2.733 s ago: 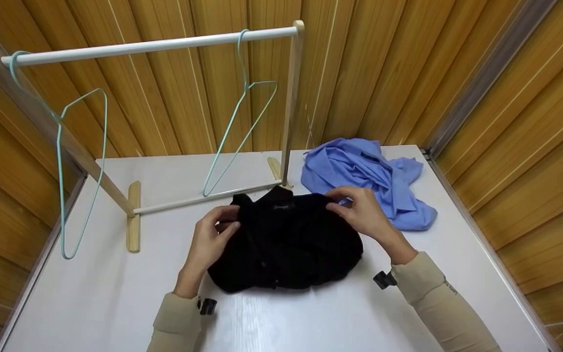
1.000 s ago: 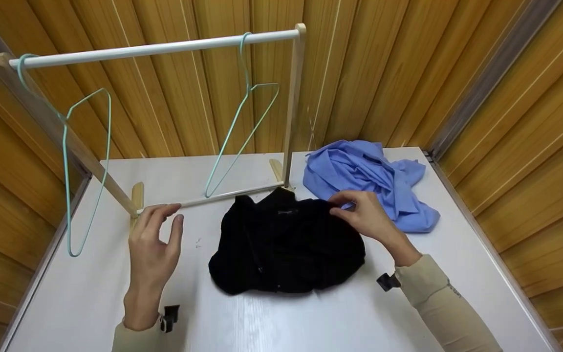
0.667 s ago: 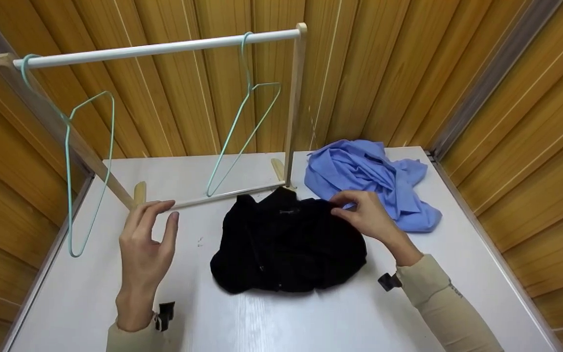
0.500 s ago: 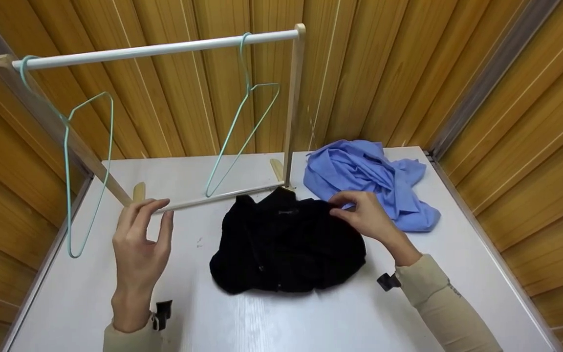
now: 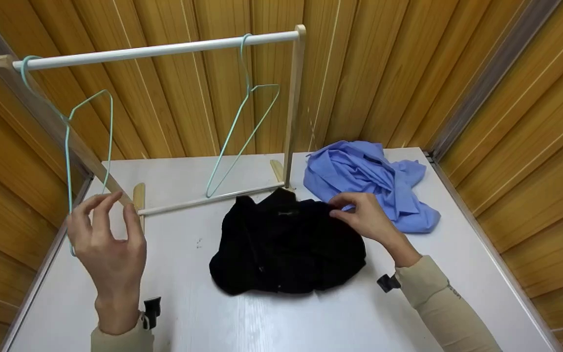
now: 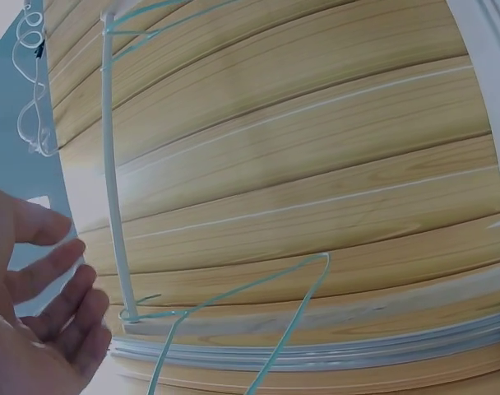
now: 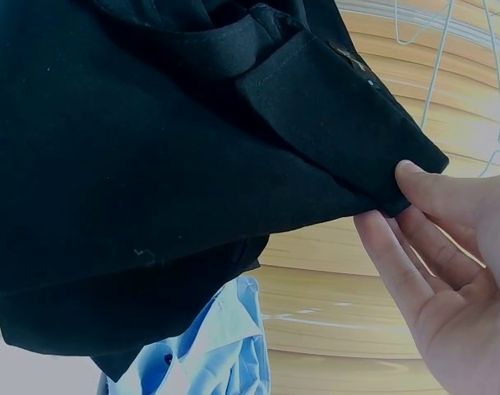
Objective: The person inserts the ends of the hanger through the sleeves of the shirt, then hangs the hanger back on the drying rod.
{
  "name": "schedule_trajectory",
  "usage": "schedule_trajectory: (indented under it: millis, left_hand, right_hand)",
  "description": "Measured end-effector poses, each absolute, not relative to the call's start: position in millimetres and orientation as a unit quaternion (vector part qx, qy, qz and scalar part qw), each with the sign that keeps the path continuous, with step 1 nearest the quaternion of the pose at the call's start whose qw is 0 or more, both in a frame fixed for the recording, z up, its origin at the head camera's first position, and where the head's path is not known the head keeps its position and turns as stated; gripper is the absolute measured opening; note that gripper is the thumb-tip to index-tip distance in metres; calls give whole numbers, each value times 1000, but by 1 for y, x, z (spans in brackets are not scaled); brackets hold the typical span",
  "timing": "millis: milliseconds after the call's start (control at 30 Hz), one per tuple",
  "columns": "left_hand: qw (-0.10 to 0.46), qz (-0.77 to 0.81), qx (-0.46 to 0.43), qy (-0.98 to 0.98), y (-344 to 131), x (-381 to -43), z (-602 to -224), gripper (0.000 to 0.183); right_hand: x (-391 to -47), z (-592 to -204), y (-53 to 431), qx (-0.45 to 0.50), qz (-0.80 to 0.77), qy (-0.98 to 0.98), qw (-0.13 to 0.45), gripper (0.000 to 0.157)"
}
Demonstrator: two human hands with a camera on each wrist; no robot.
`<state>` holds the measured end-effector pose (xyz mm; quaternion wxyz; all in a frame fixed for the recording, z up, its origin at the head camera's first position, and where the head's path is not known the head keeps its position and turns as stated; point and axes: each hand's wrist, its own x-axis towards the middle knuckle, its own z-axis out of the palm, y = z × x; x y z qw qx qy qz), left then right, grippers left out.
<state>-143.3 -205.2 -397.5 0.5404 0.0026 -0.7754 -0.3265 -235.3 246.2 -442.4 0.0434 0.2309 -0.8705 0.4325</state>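
Note:
A black shirt (image 5: 291,249) with a collar and a small neck label lies bunched on the white table. My right hand (image 5: 367,217) pinches its upper right edge; in the right wrist view the thumb and fingers of that hand (image 7: 460,255) grip a corner of the dark cloth (image 7: 151,164). Off to the left, my left hand (image 5: 110,249) is raised with bent, parted fingers and nothing between them. It overlaps the lower part of the left mint-green hanger (image 5: 69,119). The left wrist view shows a gap between this hand (image 6: 44,313) and the hanger (image 6: 327,257).
Both hangers hang from the rack's white rail (image 5: 164,51); the second hanger (image 5: 248,92) is near its right post (image 5: 293,107). A crumpled blue shirt (image 5: 359,171) lies at the back right of the table (image 5: 242,327). Wood-panelled walls (image 5: 384,73) enclose the table.
My left hand has let go of the black shirt's left side and moved left, up to the left hanger. The right hand keeps its pinch in place.

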Motion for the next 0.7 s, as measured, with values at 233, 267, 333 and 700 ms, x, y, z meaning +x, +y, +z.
schedule_trajectory:
  millis: [233, 267, 333, 700]
  left_hand:
    - [529, -286, 95, -793, -216, -142, -397, 40]
    - [522, -280, 109, -798, -218, -142, -397, 44]
    - [510, -266, 139, -806, -221, -141, -397, 53]
    - [451, -262, 193, -831, -238, -138, -395, 60]
  right_hand:
    - [-236, -444, 246, 244, 430, -868, 47, 14]
    - [-237, -444, 246, 244, 428, -869, 47, 14]
    - [-237, -445, 246, 245, 426, -870, 48, 14]
    - [-237, -445, 246, 247, 427, -869, 50, 14]
